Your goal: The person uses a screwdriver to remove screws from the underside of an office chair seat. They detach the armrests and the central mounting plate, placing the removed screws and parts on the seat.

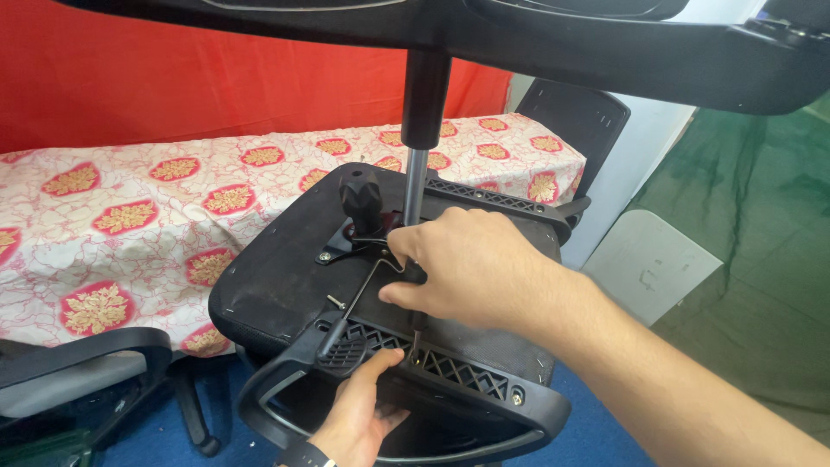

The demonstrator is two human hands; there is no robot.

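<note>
The upturned seat (285,277) lies on the table (130,216), its near edge overhanging. The right hand (467,268) pinches a key (416,333) into 1 armrest (406,380); the left hand (359,415) grips that armrest from below. 1 piston (419,147) rises above.

red curtain (173,60), floral tablecloth (130,199), green floor (761,216)

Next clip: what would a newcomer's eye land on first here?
An upturned black office chair seat fills the centre, its gas-lift column rising toward the wheel base at the top. The right hand grips a thin tool over the seat's underside, while the left hand steadies the armrest bracket below. Behind stands a table with a red-patterned cloth.
</note>
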